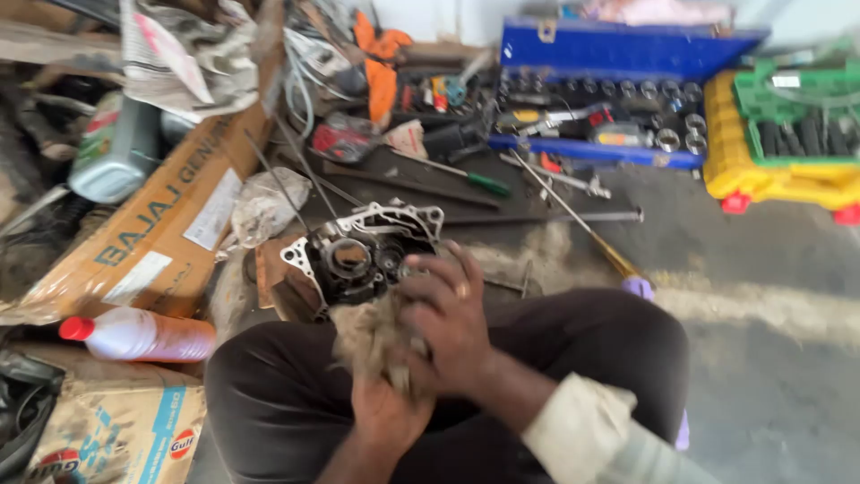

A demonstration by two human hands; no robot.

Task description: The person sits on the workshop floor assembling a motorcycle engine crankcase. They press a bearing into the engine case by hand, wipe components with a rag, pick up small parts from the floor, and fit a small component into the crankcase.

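Note:
A dirty grey-brown rag [365,336] is bunched between both my hands over my lap. My right hand [452,323] is closed over the rag from above, a ring on one finger. From below, my left hand [387,414] cups and grips the same rag. Just beyond the hands a black and silver engine casing [358,253] sits on the floor, with round bores facing up. My right fingertips reach close to its near edge; I cannot tell if they touch it.
A long brown cardboard box [161,229] and a white bottle with a red cap [134,334] lie at left. A blue socket set case [618,99] and a yellow-green tool tray [779,134] stand at the back right. Screwdrivers [466,177] and rods lie behind the casing.

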